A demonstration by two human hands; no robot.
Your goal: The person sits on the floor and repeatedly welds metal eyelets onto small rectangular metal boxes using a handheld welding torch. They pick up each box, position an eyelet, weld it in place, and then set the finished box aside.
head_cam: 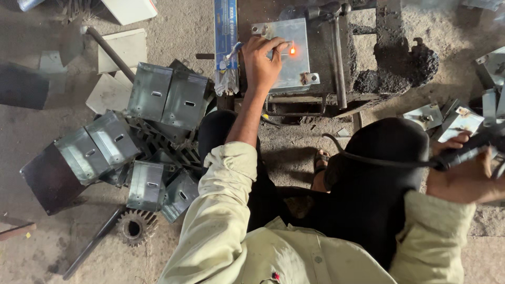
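Observation:
My left hand (263, 59) reaches forward and lies on a shiny sheet-metal box (294, 63) that sits on a dark iron stand (363, 79). The fingers curl onto the box's top left part. A small orange glowing spot (292, 51) shows on the box just beyond my fingertips. At the right edge my right hand (463, 176) grips a dark handle (468, 150) with a black cable (368, 158) that loops across my dark-trousered knee. Both sleeves are pale green.
Several similar grey metal boxes (168, 94) lie heaped on the dusty floor at left. A toothed gear (135, 226) and a dark bar (92, 242) lie below them. A blue packet (226, 37) stands by the stand, a hammer (336, 52) lies on it, and metal brackets (452, 118) sit at right.

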